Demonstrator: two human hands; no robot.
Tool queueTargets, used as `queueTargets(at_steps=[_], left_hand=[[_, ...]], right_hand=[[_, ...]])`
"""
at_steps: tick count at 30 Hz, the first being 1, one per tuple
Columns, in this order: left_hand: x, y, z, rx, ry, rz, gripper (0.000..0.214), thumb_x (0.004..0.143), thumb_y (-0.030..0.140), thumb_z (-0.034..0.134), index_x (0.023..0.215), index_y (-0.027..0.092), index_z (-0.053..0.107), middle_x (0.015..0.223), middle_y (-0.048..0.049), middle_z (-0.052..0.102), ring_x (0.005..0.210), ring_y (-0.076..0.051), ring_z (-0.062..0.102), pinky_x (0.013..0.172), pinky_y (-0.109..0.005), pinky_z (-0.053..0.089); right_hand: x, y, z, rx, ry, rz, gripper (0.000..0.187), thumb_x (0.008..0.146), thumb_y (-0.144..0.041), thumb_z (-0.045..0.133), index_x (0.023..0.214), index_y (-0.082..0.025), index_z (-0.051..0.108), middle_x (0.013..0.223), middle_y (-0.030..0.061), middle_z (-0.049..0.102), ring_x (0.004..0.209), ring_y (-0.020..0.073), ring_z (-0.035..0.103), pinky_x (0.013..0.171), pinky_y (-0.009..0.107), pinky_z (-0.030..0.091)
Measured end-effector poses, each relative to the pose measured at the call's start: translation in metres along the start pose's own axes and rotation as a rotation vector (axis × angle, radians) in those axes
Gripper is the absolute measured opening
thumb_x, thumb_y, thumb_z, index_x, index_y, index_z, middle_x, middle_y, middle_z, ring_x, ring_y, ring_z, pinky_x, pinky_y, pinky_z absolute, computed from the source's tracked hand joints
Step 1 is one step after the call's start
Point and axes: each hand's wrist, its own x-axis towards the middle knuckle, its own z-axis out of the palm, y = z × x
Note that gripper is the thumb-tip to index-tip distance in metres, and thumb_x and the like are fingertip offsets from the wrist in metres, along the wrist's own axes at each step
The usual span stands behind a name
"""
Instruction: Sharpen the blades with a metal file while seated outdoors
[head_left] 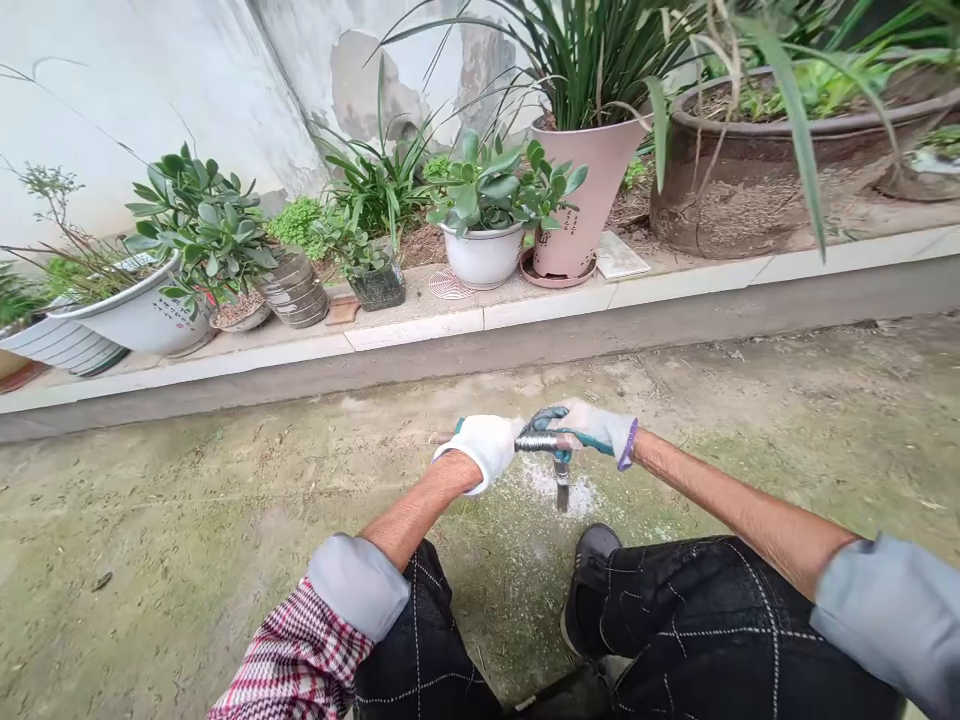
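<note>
Both hands wear light work gloves and meet over the concrete ground (pixel 225 520), in front of the knees. The left hand (pixel 484 447) is closed in a fist around one end of a short tool (pixel 546 443) held level. The right hand (pixel 592 428) is curled around the other end, its fingers wrapped over the ribbed metal middle of the tool. A dark blade (pixel 562 490) hangs straight down from the tool's middle; its tip reaches a pale, dusty patch (pixel 574 495) on the ground. Whether the tip touches the ground cannot be told.

A dark shoe (pixel 592 560) stands just beside the patch, on the near side. Dark checked trousers (pixel 675 620) fill the lower frame.

Beyond the hands, well apart, a raised ledge (pixel 420 325) runs across the view. On it stand:
- a white pot (pixel 484 255) holding a succulent;
- a tall pink pot (pixel 581 195) just beside it;
- a wide brown pot (pixel 735 190) at the right;
- a white basin (pixel 146 315) at the left.

Nothing lies between the hands and the ledge.
</note>
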Motion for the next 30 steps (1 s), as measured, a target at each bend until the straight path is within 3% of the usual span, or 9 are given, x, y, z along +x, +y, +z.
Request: queueTargets(at_steps=[5,7,11,14,18,21,25,30], left_hand=[[-0.011,-0.003,0.001,-0.118,0.081,-0.006,0.030,0.088,0.025,0.050,0.116,0.023,0.062,0.090,-0.0083,0.072,0.082,-0.025,0.070,0.073,-0.035,0.054],[-0.016,-0.011,0.000,-0.329,0.144,-0.048,0.030,0.086,0.028,0.054,0.113,0.022,0.063,0.093,-0.0072,0.072,0.081,-0.022,0.069,0.071,-0.031,0.053],[-0.018,-0.032,-0.004,-0.752,0.208,-0.236,0.035,0.083,0.023,0.053,0.117,0.018,0.062,0.085,-0.0053,0.071,0.063,-0.015,0.064,0.053,-0.023,0.048],[-0.013,-0.040,-0.005,-0.787,0.223,-0.320,0.034,0.082,0.023,0.055,0.114,0.017,0.063,0.078,-0.0050,0.070,0.056,-0.013,0.061,0.049,-0.022,0.046],[-0.005,-0.038,-0.008,-0.717,0.251,-0.362,0.028,0.080,0.023,0.059,0.106,0.015,0.067,0.081,-0.0066,0.070,0.058,-0.013,0.061,0.056,-0.023,0.049],[-0.001,-0.040,-0.011,-0.676,0.271,-0.401,0.026,0.078,0.024,0.062,0.102,0.015,0.067,0.081,-0.0077,0.070,0.065,-0.016,0.063,0.061,-0.025,0.051],[0.003,-0.062,-0.012,-0.663,0.412,-0.508,0.024,0.078,0.025,0.062,0.100,0.016,0.067,0.078,-0.0071,0.068,0.066,-0.017,0.064,0.063,-0.026,0.052],[-0.005,-0.107,-0.005,-0.748,0.543,-0.679,0.029,0.079,0.024,0.060,0.106,0.016,0.065,0.076,-0.0050,0.067,0.054,-0.013,0.059,0.052,-0.023,0.049]], right_hand=[[-0.011,-0.002,0.005,0.065,-0.015,0.082,0.022,0.061,-0.031,0.062,0.074,-0.013,0.064,0.056,0.0001,0.059,0.048,0.0122,0.054,0.047,0.024,0.046],[-0.013,-0.011,0.014,0.050,0.030,0.070,0.020,0.066,-0.028,0.060,0.077,-0.012,0.065,0.054,0.0002,0.058,0.045,0.0107,0.052,0.044,0.022,0.045],[-0.018,-0.047,0.037,-0.077,0.101,0.075,0.023,0.077,-0.019,0.052,0.090,-0.012,0.070,0.050,-0.0034,0.051,0.041,0.0084,0.046,0.041,0.020,0.039],[-0.018,-0.073,0.049,-0.282,0.162,0.060,0.024,0.080,-0.016,0.051,0.089,-0.014,0.073,0.049,-0.0043,0.047,0.042,0.0064,0.042,0.042,0.018,0.034],[-0.019,-0.085,0.057,-0.438,0.220,0.024,0.020,0.078,-0.014,0.054,0.081,-0.014,0.074,0.051,-0.0034,0.049,0.046,0.0062,0.041,0.044,0.019,0.032],[-0.027,-0.084,0.060,-0.164,0.234,0.044,0.020,0.078,-0.015,0.053,0.085,-0.012,0.072,0.047,-0.0053,0.042,0.042,0.0067,0.038,0.042,0.020,0.032],[-0.044,-0.085,0.059,0.281,0.100,0.034,0.018,0.079,-0.017,0.054,0.088,-0.009,0.067,0.042,-0.0089,0.031,0.038,0.0053,0.025,0.034,0.018,0.025],[-0.055,-0.084,0.047,0.433,-0.047,-0.083,0.015,0.080,-0.021,0.058,0.083,-0.008,0.064,0.043,-0.0100,0.028,0.039,0.0034,0.020,0.033,0.015,0.017]])
